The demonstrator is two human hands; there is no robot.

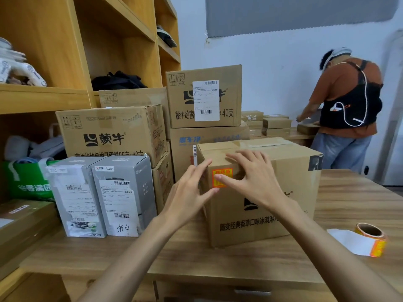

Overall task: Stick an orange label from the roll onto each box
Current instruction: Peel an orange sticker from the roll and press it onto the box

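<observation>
My right hand [257, 182] lies open on the cardboard box [294, 177], thumb pressing the orange label [224, 172] near the front's top left corner; my left hand [192, 192] is spread wide, fingertips against that corner; the roll [378, 244] sits on the table [349, 192], right of the box.

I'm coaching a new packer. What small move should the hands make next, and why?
Probably slide the thumb of the right hand across the orange label to smooth it: the label sits on the front of the cardboard box, partly under that thumb, and the left hand rests straight-fingered at the box's left edge.
</observation>
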